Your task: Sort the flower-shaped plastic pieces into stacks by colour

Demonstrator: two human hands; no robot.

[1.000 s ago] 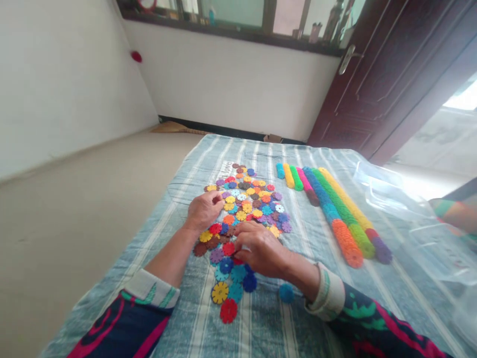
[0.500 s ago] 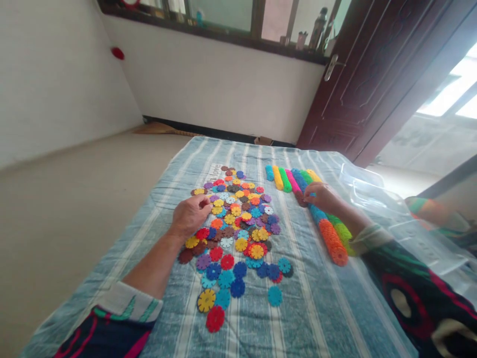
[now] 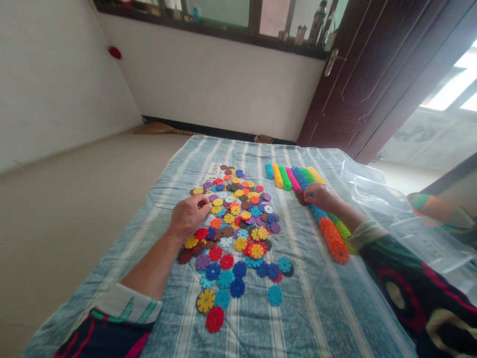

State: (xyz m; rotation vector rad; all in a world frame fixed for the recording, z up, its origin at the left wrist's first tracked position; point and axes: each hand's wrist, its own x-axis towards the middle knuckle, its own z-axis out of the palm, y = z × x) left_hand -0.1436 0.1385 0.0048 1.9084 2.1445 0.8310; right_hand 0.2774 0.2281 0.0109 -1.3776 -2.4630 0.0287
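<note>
Loose notched plastic discs (image 3: pixel 240 244) in many colours lie spread and overlapping on a striped cloth (image 3: pixel 305 308). My left hand (image 3: pixel 189 215) is closed at the left edge of this spread, fingertips pinched; whatever is in them is hidden. On the right, my right hand (image 3: pixel 320 195) pinches a brown disc (image 3: pixel 300 197) at the near end of a pink row (image 3: pixel 292 180) of discs. Beside it lie more rows sorted by colour: an orange row (image 3: pixel 334 241) nearest me, a lime row (image 3: pixel 345 233) partly behind my wrist, and a yellow row (image 3: pixel 278 176) farther off.
Clear plastic boxes (image 3: pixel 380 196) stand at the right of the cloth, close to my right forearm. A dark red door (image 3: pixel 357 94) and a white wall (image 3: pixel 216 89) rise beyond the far edge. Bare floor (image 3: pixel 85 199) shows on the left.
Both hands stay nearly in place. My right hand remains at the brown disc by the pink row, and the view shifts slightly.
</note>
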